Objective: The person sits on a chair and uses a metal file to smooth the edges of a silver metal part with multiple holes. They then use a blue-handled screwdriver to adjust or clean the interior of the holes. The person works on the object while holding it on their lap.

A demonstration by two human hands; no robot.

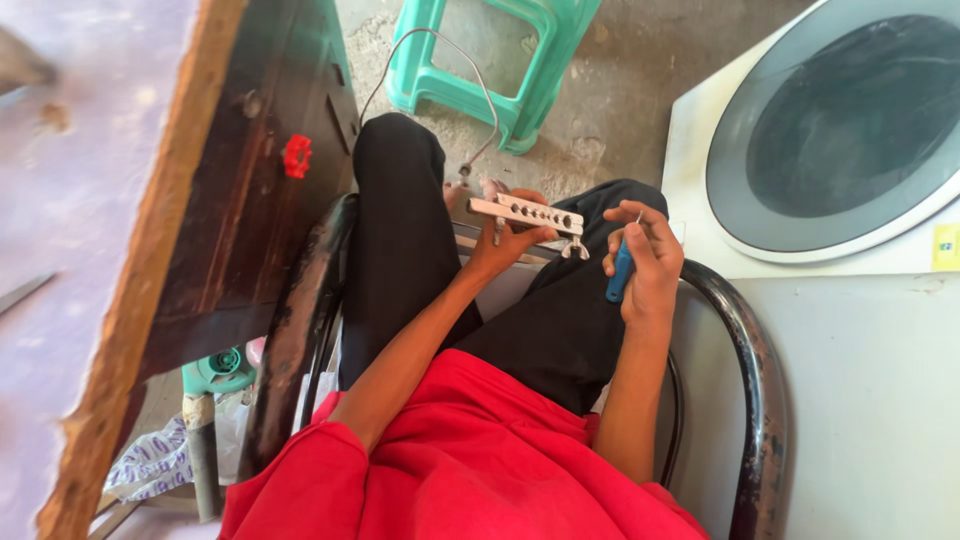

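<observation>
Bare concrete floor (610, 110) in daylight. A green plastic stool (500, 70) stands ahead, a worn wooden table (150, 250) on the left, a white washer (850, 200) with 1 round dark door on the right. Black metal chair frame (755, 380) below.

A small yellow rectangular label (945, 246) sits on the white washer (800, 320) top, well right of the right hand (645, 262), at the frame's edge; its print is unreadable.
</observation>
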